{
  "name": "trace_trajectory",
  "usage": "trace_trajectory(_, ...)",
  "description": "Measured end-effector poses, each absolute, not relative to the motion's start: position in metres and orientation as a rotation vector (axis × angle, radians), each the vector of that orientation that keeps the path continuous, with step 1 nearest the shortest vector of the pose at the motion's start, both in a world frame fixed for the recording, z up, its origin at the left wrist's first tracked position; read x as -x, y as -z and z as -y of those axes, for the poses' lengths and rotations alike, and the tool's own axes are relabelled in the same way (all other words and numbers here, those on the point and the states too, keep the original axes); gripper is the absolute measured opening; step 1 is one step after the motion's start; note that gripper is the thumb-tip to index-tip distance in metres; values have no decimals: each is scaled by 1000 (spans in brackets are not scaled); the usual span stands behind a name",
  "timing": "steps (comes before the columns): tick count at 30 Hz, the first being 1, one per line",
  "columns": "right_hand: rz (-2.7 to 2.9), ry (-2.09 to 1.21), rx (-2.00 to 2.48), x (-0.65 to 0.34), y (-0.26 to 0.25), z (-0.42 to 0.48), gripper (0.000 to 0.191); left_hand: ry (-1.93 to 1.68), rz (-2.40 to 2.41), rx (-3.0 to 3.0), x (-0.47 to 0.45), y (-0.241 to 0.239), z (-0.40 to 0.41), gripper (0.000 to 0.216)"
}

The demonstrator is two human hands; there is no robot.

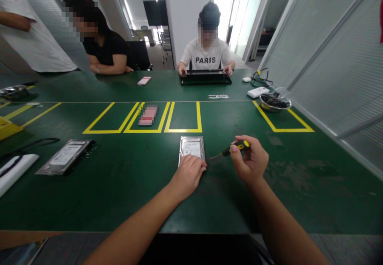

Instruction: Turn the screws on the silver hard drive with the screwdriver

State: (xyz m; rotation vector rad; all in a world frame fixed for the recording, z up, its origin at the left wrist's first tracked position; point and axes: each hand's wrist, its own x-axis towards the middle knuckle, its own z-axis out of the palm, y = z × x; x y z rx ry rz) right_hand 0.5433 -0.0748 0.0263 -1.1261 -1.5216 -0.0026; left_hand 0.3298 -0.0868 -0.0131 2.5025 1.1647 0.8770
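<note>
A silver hard drive (192,147) with a white label lies flat on the green table (125,177) in front of me. My left hand (188,174) rests on its near end, fingers curled over the edge and pressing it down. My right hand (250,162) is closed around a small screwdriver (231,150) with a black and yellow handle. Its thin shaft points left, with the tip just right of the drive's near right corner, close to but apart from it.
A second hard drive (64,156) lies to the left beside a white object (14,169) and a black cable. Yellow tape boxes (182,130) mark the table's middle. A metal bowl (274,102) sits at right. Two people sit across; one holds a laptop (206,77).
</note>
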Motion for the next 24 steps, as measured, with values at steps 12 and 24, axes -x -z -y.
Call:
trace_trajectory(12,1543,24,1142,-542,-27,75,25,-894,-1130,-2489,-330,11,89,11)
trace_trajectory(24,1554,48,1131,-542,-29,75,24,-853,-1145,-2535,-330,11,88,16)
